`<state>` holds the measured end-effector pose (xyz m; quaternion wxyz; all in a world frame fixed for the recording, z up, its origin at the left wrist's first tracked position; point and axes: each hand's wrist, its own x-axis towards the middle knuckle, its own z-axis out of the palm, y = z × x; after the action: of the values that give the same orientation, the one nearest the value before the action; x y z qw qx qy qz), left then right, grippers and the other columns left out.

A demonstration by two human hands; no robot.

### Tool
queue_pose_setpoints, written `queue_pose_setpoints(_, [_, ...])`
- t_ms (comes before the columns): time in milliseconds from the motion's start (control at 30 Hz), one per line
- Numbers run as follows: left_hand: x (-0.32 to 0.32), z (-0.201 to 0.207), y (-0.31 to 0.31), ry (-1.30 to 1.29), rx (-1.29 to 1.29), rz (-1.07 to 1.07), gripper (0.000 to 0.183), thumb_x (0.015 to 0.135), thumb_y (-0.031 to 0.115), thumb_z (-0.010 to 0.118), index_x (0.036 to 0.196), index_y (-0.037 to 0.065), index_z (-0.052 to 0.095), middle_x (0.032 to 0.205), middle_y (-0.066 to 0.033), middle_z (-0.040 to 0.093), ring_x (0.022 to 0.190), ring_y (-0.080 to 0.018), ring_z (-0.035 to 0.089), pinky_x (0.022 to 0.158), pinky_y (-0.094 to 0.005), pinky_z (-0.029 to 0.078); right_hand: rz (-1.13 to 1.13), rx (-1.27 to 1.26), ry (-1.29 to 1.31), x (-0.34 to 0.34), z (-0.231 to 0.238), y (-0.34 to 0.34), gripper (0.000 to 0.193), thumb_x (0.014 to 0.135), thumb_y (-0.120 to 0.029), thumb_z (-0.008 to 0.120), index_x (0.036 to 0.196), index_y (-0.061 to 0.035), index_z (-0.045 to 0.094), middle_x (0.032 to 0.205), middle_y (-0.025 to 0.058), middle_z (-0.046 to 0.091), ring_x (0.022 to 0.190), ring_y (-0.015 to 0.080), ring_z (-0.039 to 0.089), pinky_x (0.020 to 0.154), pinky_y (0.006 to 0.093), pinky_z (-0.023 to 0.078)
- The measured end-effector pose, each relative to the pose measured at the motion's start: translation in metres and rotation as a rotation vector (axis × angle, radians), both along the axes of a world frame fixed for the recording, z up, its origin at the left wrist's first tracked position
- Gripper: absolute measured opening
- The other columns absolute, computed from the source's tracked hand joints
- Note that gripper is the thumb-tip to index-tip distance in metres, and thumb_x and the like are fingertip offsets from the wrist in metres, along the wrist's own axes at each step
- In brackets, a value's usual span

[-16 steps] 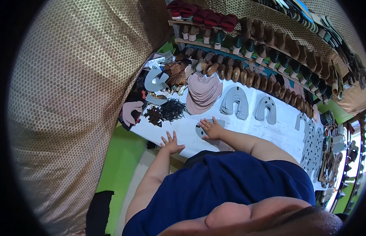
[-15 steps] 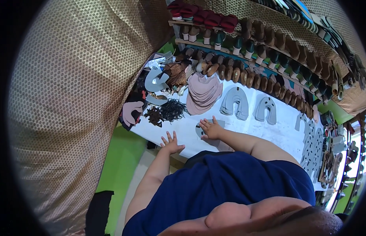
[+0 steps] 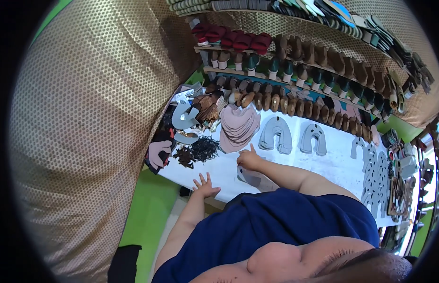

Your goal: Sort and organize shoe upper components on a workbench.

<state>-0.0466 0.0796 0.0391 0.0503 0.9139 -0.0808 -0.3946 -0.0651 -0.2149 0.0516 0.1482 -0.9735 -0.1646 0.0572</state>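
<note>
My left hand (image 3: pixel 206 186) lies at the table's near edge with its fingers spread, holding nothing. To its right, my right hand (image 3: pixel 249 159) has its fingers curled in, one of them pointing away from me. It is at the far edge of a flat grey curved piece (image 3: pixel 250 177), whose near end reaches toward my shirt. Whatever is under those curled fingers is hidden. Just beyond lies a fanned pile of pale pink shoe-shaped pieces (image 3: pixel 239 129). A heap of thin black strips (image 3: pixel 205 149) sits beyond my left hand, beside a small pile of dark brown bits (image 3: pixel 184 156).
Two stacks of grey U-shaped pieces (image 3: pixel 275 134) lie on the white table (image 3: pixel 295 167). Past them stands a row of brown shoes (image 3: pixel 292 106) below shelves of heeled shoes (image 3: pixel 273 67). A patterned gold curtain (image 3: pixel 96 108) hangs at the left. Tools and containers (image 3: pixel 403 165) crowd the right end.
My right hand has gone from lying flat with spread fingers on the grey piece to curled fingers at its far edge. My left hand stays spread. The view has shifted slightly.
</note>
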Motion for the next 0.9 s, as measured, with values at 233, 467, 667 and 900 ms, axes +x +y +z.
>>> queue_pose_setpoints(233, [0.003, 0.001, 0.000, 0.000, -0.017, 0.003, 0.122, 0.075, 0.064, 0.068, 0.154, 0.024, -0.016, 0.158, -0.0190, -0.026, 0.142, -0.0529, -0.019, 0.112, -0.0662, 0.002, -0.303, 0.582, -0.070, -0.040, 0.068, -0.113, 0.014, 0.086, -0.020, 0.065, 0.096, -0.0152, 0.074, 0.098, 0.0057, 0.072, 0.092, 0.0265, 0.066, 0.103, 0.0645, 0.027])
queue_pose_setpoints(467, [0.006, -0.003, -0.004, -0.001, 0.006, 0.002, 0.125, 0.074, 0.062, 0.070, 0.153, 0.025, -0.019, 0.158, -0.0197, -0.026, 0.142, -0.0530, -0.019, 0.112, -0.0667, 0.003, -0.508, 0.303, -0.152, -0.113, 0.140, -0.218, 0.016, 0.086, -0.024, 0.067, 0.098, -0.0157, 0.074, 0.097, 0.0046, 0.071, 0.106, 0.0267, 0.061, 0.107, 0.0639, 0.025])
queue_pose_setpoints(667, [0.007, -0.005, -0.005, 0.019, 0.065, 0.024, 0.128, 0.073, 0.062, 0.072, 0.152, 0.025, -0.021, 0.158, -0.0186, -0.027, 0.142, -0.0522, -0.019, 0.112, -0.0670, 0.004, -0.651, 0.340, 0.070, -0.150, 0.155, -0.281, 0.017, 0.082, -0.020, 0.068, 0.096, -0.0102, 0.073, 0.091, 0.0094, 0.071, 0.090, 0.0282, 0.066, 0.088, 0.0443, 0.049])
queue_pose_setpoints(900, [0.008, -0.005, -0.007, 0.025, 0.084, 0.014, 0.128, 0.073, 0.061, 0.072, 0.152, 0.023, -0.022, 0.156, -0.0215, -0.028, 0.141, -0.0540, -0.020, 0.112, -0.0677, 0.003, -0.740, 0.198, 0.201, -0.112, 0.042, -0.376, 0.017, 0.078, -0.018, 0.070, 0.093, -0.0095, 0.071, 0.081, 0.0095, 0.070, 0.075, 0.0238, 0.064, 0.069, 0.0371, 0.050])
